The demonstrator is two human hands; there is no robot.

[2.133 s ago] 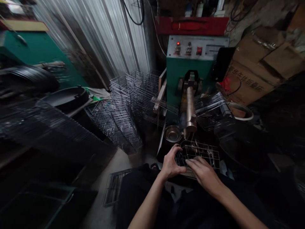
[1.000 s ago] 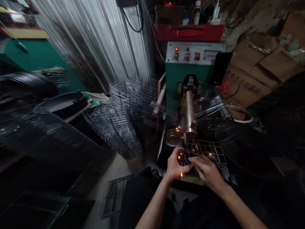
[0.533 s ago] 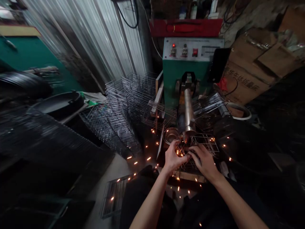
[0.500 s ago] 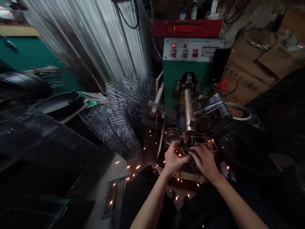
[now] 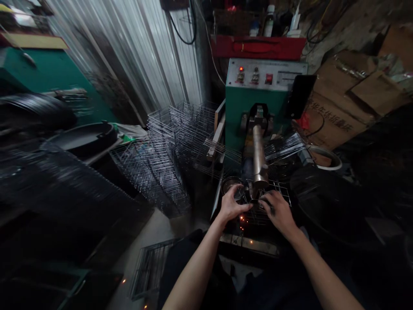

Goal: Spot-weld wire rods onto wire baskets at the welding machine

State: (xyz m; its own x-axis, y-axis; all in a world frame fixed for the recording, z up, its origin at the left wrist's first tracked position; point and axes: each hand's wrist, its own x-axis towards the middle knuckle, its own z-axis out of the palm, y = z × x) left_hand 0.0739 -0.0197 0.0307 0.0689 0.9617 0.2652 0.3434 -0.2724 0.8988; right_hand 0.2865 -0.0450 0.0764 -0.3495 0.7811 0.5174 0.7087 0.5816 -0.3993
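Both my hands grip a small wire mesh rack [image 5: 269,202] that lies under the steel electrode arm [image 5: 259,157] of a green spot-welding machine [image 5: 248,116]. My left hand [image 5: 232,206] holds the rack's near left side, next to a shallow metal bowl [image 5: 230,186]. My right hand [image 5: 276,211] presses on its right side. The electrode tip comes down between my hands, and its contact point is hidden. A few orange sparks glow below the rack.
Tall stacks of wire racks [image 5: 171,146] stand left of the machine, and another rack [image 5: 150,269] lies on the concrete floor. Corrugated metal sheeting [image 5: 129,56] rises behind. Cardboard boxes [image 5: 338,99] and a white-rimmed basin [image 5: 324,157] sit to the right.
The spray of sparks across the floor has died down to a few near the rack. My hands and the rack have shifted farther under the electrode.
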